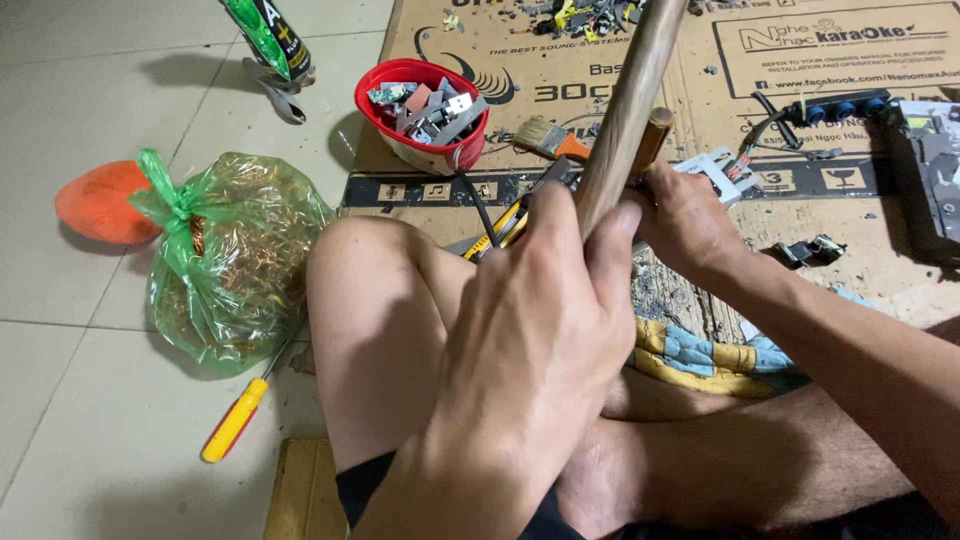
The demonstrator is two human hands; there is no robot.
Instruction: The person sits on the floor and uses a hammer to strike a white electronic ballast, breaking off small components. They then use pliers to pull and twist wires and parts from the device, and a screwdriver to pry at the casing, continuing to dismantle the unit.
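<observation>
My left hand (530, 340) is wrapped around a long wooden handle (630, 95) that rises up and to the right out of the frame. Just behind it my right hand (690, 215) grips a shorter brown wooden handle (655, 135) held down against a small white and grey part (715, 170) on the flattened cardboard (640, 60). What lies under my right palm is hidden. My bent bare knee (370, 290) sits just left of both hands.
A red bowl (385, 85) of small metal scraps and a paintbrush (550, 140) lie on the cardboard. On the tiled floor at left are a green bag of copper wire (235, 260), an orange cushion (95, 205), a yellow-handled screwdriver (235, 420) and a green can (265, 35).
</observation>
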